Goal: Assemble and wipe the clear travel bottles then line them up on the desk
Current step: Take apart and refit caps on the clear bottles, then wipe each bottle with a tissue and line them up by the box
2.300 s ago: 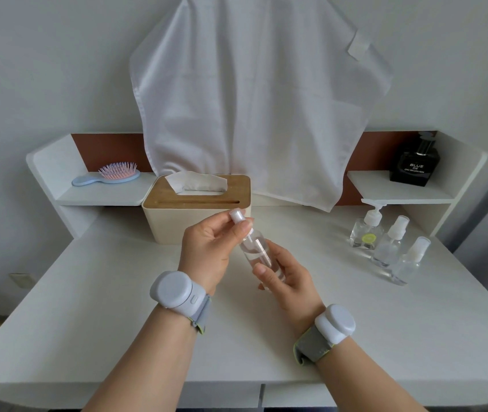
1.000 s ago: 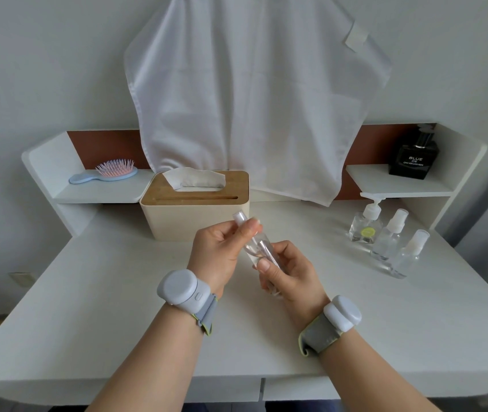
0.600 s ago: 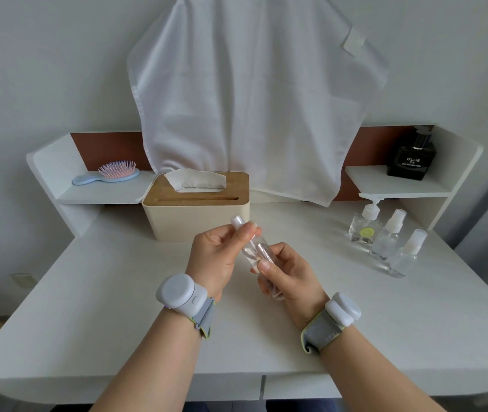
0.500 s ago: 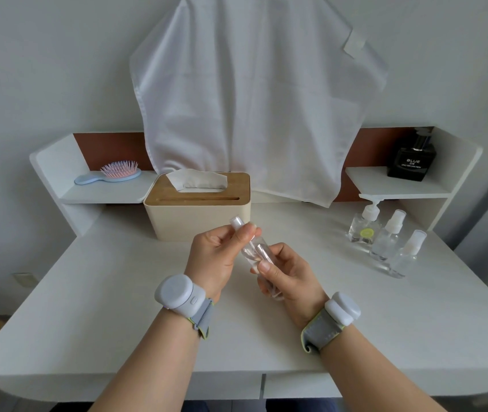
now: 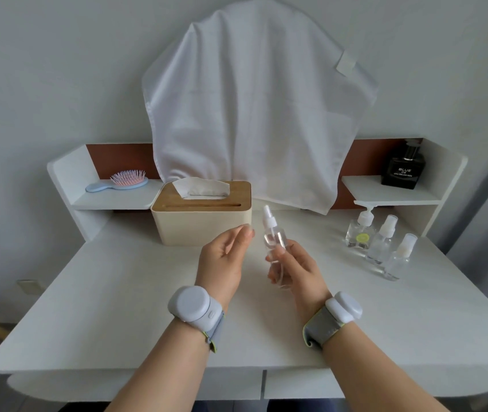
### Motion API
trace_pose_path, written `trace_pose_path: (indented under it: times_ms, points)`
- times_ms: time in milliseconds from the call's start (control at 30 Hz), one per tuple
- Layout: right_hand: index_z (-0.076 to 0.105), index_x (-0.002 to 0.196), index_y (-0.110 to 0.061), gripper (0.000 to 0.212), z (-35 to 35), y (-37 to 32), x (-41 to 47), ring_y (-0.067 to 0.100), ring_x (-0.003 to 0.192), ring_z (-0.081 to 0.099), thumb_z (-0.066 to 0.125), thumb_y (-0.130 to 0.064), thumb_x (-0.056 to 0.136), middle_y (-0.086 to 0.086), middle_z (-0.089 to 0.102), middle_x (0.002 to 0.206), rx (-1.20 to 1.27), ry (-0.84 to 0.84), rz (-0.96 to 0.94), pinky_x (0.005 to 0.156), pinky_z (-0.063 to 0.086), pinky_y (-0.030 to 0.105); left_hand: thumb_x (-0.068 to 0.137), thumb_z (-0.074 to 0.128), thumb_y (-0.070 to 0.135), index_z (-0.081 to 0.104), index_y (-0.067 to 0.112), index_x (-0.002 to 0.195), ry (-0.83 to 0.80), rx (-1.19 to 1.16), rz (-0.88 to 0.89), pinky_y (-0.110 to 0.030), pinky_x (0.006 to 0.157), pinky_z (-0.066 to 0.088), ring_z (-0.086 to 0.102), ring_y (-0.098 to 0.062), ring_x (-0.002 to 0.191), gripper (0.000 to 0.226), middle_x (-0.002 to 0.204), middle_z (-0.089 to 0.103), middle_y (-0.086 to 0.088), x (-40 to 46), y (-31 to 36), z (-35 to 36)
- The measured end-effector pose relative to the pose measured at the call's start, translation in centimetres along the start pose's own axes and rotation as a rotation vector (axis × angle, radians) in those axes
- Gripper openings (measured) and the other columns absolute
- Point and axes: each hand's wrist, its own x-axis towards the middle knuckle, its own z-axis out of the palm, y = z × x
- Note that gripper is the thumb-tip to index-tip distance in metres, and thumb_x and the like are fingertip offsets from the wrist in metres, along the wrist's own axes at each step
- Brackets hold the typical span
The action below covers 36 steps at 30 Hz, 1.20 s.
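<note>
Bottles were the business of this moment, but I took the scene from its biggest piece down. I saw the white surface spread across the whole lower view, with a raised shelf at each back corner. A white towel hung on the wall behind it, its lower edge draped down to the back of the surface. A cream tissue box with a wooden lid sat left of centre at the back, a tissue poking from its slot. A black perfume bottle stood on the right-hand shelf, and a blue hairbrush with pink bristles lay on the left-hand one.

My left hand hovered above the surface with fingers loosely spread, thumb and fingertips near each other but pinching nothing, just beside the spray head. My right hand was closed around the lower body of the clear spray bottle, held above the surface nearly upright, its white spray head on top. Three finished bottles stood in a diagonal row on the right side of the surface, close beside one another: a pump bottle with a green dot at the back, then two sprayers.
</note>
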Motion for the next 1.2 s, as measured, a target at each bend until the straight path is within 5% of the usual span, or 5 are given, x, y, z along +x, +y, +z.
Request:
trace_pose_path:
  times_ms: [233,400,600,967,1200]
  points:
    - [0.056,0.112,-0.014,0.021,-2.9,-1.0,1.7,0.021,0.083,0.066,0.063,-0.022,0.093,0.003,0.067,0.087,-0.16,0.256,-0.087,0.076,0.055,0.039,0.09,0.064,0.019,0.073,0.017,0.101,-0.049,0.116,-0.068,-0.008,0.083,0.046,0.067,-0.003,0.096,0.014,0.102,0.074,0.004,-0.4,-2.4,0.5]
    - [0.05,0.111,-0.026,0.032,-6.0,-1.2,3.1,0.013,0.088,0.061,0.071,-0.025,0.087,-0.005,0.064,0.093,-0.376,0.417,-0.158,0.071,0.048,0.013,0.089,0.065,0.019,0.071,0.028,0.1,-0.084,0.244,-0.049,-0.015,0.087,0.047,0.066,-0.002,0.099,0.016,0.101,0.072,0.01,-0.1,-3.8,0.9]
    - [0.05,0.115,-0.028,0.039,-8.8,-0.1,4.0,0.022,0.103,0.062,0.072,-0.028,0.084,0.0,0.064,0.11,-0.464,0.509,-0.114,0.086,0.054,0.047,0.088,0.066,0.016,0.069,0.036,0.093,-0.102,0.28,-0.038,-0.021,0.092,0.047,0.065,-0.002,0.102,0.021,0.1,0.071,0.015,0.3,-4.7,1.7]
    - [0.047,0.111,-0.035,0.033,-10.7,0.9,4.8,0.015,0.099,0.058,0.067,-0.032,0.085,-0.017,0.058,0.102,-0.546,0.601,-0.108,0.078,0.04,0.029,0.088,0.065,0.014,0.069,0.039,0.089,-0.094,0.253,-0.073,-0.015,0.089,0.044,0.063,0.004,0.102,0.025,0.1,0.071,0.02,0.1,-6.3,1.8]
    - [0.039,0.115,-0.04,0.047,-10.0,-0.1,4.3,0.013,0.1,0.054,0.068,-0.027,0.08,-0.025,0.05,0.103,-0.587,0.551,-0.137,0.084,0.04,0.028,0.087,0.066,0.01,0.07,0.031,0.093,-0.096,0.227,-0.069,-0.005,0.082,0.044,0.065,0.0,0.1,0.023,0.1,0.072,0.014,0.7,-6.0,2.0]
